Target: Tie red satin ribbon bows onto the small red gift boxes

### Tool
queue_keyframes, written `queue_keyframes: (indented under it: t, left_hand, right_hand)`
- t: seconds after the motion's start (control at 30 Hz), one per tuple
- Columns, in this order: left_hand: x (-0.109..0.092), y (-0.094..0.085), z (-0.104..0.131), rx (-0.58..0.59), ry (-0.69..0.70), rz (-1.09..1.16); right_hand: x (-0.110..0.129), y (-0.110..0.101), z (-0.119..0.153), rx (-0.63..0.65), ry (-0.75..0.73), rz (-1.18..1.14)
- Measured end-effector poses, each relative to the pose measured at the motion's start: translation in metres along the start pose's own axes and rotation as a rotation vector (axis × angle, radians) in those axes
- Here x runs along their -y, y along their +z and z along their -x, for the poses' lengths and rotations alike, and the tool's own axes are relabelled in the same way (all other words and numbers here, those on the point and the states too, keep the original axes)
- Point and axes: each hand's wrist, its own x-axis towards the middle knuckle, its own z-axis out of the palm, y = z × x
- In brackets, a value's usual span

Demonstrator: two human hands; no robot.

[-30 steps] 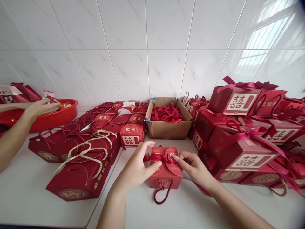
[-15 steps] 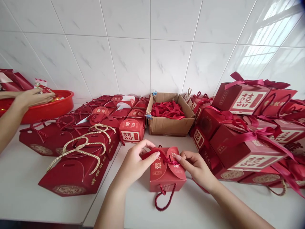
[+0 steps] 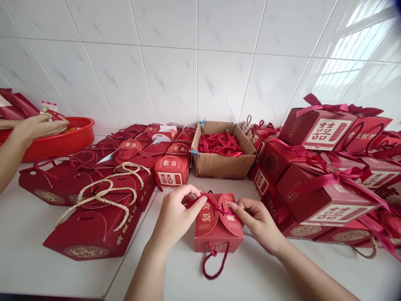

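Note:
A small red gift box [image 3: 218, 240] with gold characters sits on the white table in front of me. Its rounded top flaps are folded over, and a dark red cord handle [image 3: 216, 267] hangs down its near side. Across the top runs a red ribbon [image 3: 219, 207], knotted in the middle. My left hand [image 3: 180, 213] pinches one end of the ribbon at the box's left edge. On the other side, my right hand [image 3: 257, 219] is closed on the ribbon's other end, its thumb near the box top.
Behind the box stands a cardboard box [image 3: 224, 166] of red ribbons. Ribbon-tied boxes [image 3: 332, 192] are stacked at right; boxes with rope handles [image 3: 94, 234] fill the left. Far left, another person's hands [image 3: 40, 125] hold packets above a red basin [image 3: 75, 133].
The ribbon knot has drawn tighter over the box top, with my hands still pinching its ends. The view has shifted slightly. The other person's hands remain by the basin.

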Motion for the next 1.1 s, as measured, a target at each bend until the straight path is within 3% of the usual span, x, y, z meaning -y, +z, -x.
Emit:
queue_keyframes:
  t: [0.33,0.67,1.1]
  left_hand:
    - [-0.002,-0.016,0.001,0.158,-0.041,0.122]
    - [-0.002,-0.025,0.007,0.194,-0.13,0.144]
    - [-0.006,-0.03,0.012,0.252,-0.102,0.114]
  right_hand:
    - [-0.004,-0.006,-0.001,0.054,-0.035,-0.003]
    - [-0.007,-0.015,0.0,0.056,-0.043,-0.02]
    - [-0.001,-0.018,-0.003,0.042,-0.058,0.086]
